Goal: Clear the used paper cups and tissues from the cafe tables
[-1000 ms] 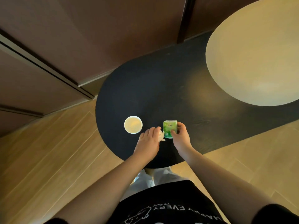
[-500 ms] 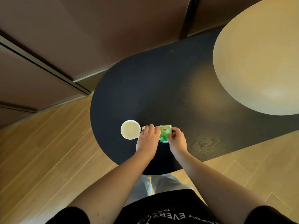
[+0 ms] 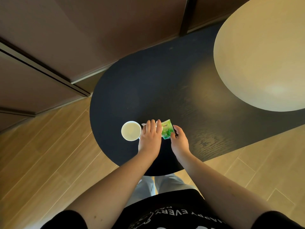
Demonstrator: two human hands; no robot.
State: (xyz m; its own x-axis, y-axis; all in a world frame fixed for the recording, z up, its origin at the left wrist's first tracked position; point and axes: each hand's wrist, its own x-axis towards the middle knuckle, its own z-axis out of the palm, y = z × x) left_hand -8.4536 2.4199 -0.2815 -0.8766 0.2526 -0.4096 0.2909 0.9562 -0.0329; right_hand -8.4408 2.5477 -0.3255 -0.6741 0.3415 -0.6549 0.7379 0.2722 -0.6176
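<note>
A white paper cup (image 3: 131,131) stands near the front left edge of the black table (image 3: 148,90). Just right of the cup, my left hand (image 3: 150,138) holds a crumpled white tissue (image 3: 143,125). Bits of the tissue poke out beside and between the fingers, and the rest is hidden under the hand. Its fingertips touch a green tissue pack (image 3: 167,129). My right hand (image 3: 179,140) grips that pack from the right side, tilted on the tabletop.
A round beige table top (image 3: 264,60) overlaps the black table at the upper right. Brown wall panels (image 3: 66,38) rise behind the table to the left. Light wood flooring (image 3: 41,154) surrounds the table's front edge.
My left hand slid left toward the cup with the tissue under it. My right hand tilted the green pack, which stood upright before.
</note>
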